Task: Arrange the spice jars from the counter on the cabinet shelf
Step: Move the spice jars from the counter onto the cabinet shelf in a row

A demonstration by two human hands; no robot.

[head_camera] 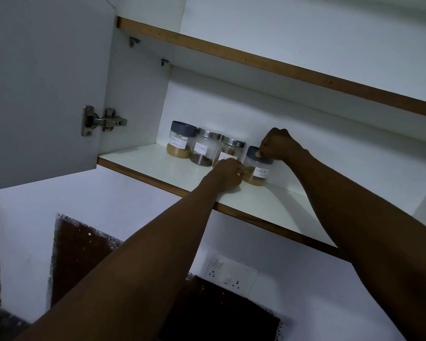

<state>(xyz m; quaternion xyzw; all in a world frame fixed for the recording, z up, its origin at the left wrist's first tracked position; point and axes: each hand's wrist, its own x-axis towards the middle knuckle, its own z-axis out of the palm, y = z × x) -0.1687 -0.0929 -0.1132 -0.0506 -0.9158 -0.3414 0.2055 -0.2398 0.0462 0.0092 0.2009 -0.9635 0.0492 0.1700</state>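
Observation:
Four labelled spice jars stand in a row on the white cabinet shelf (pixel 143 158). From the left: a grey-lidded garam masala jar (pixel 180 143), a steel-lidded cloves jar (pixel 203 150), another steel-lidded jar (pixel 230 147), and a grey-lidded coriander jar (pixel 258 169) with tan powder. My right hand (pixel 279 145) pinches the lid of the coriander jar from above. My left hand (pixel 228 175) is curled at that jar's lower left side, touching it and partly covering the third jar's label.
The cabinet door (pixel 47 89) hangs open at the left with its hinge (pixel 103 120) showing. An upper shelf (pixel 256 57) runs above the jars. Below on the wall is a switch and socket plate (pixel 228 273). Bare shelf extends right of the jars.

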